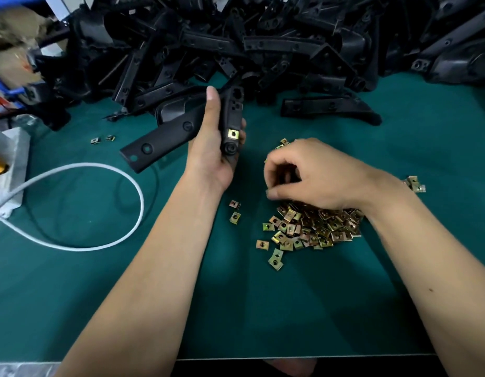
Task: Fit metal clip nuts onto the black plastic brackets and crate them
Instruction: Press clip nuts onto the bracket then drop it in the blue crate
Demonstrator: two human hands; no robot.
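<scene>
Surface [263, 308], green, is filling the frame, brackets [236, 42] heaping along the top. Left hand [214, 148], at centre, is gripping a black bracket [232, 118] wearing one clip nut [233, 134]. Right hand [317, 175] is curling into the clip-nut pile [312, 227] right of centre; whether it's pinching one, can't tell.

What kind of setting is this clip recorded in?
Most likely a factory assembly bench: a large heap of black plastic brackets on a green work mat, a pile of metal clip nuts, and a left hand holding one bracket.
</scene>
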